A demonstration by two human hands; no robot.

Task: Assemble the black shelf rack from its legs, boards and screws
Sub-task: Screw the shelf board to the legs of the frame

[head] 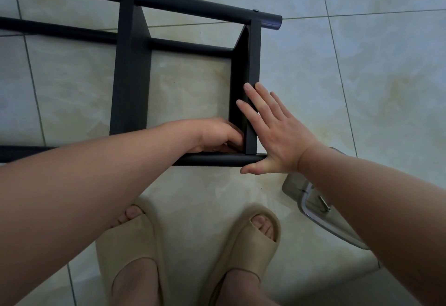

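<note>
Our left hand (217, 136) curls its fingers inside the corner where the end board (245, 83) meets the near leg (217, 160); whether it pinches a screw we cannot tell. Our right hand (272, 134) lies flat and spread against the board's outer face, steadying it. Beyond, the rack (131, 76) lies on its side, legs running left to right, a far leg (169, 1) already screwed.
</note>
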